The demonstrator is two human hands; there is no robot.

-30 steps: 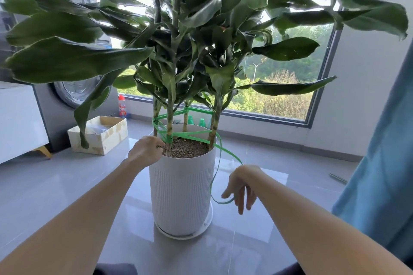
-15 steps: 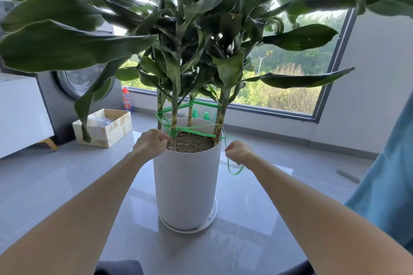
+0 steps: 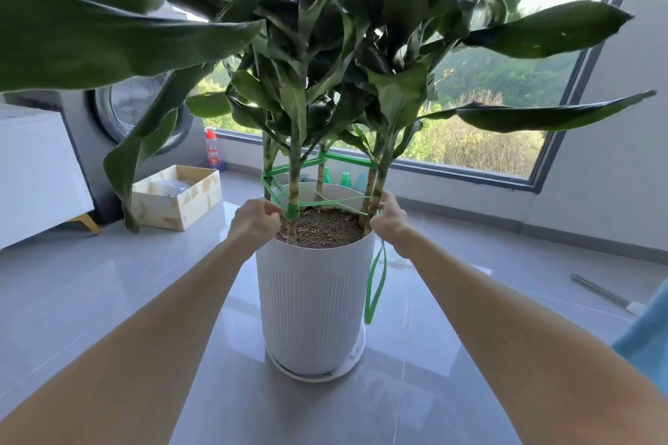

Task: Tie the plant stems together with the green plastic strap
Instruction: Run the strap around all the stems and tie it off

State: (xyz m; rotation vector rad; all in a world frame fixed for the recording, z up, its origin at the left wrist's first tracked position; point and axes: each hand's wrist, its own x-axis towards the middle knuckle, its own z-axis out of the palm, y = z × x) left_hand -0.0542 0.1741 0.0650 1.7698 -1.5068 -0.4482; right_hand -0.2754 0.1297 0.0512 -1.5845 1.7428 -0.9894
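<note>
Cardboard box (image 3: pixel 177 197) on the floor at left. Left hand (image 3: pixel 255 222), grip curled, pinches the green strap (image 3: pixel 291 211) wound around the stems (image 3: pixel 294 170) in the white pot (image 3: pixel 314 293); broad leaves (image 3: pixel 108 32) overhang. Right hand (image 3: pixel 388 219) grips the strap's loose loop beside the pot's right rim.

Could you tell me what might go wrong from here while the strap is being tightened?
The left hand and right hand grip the green strap on opposite sides of the pot; a hard pull could bend or scar the stems. Its loose loop hanging below the right hand might slip free, slackening the wraps.
</note>
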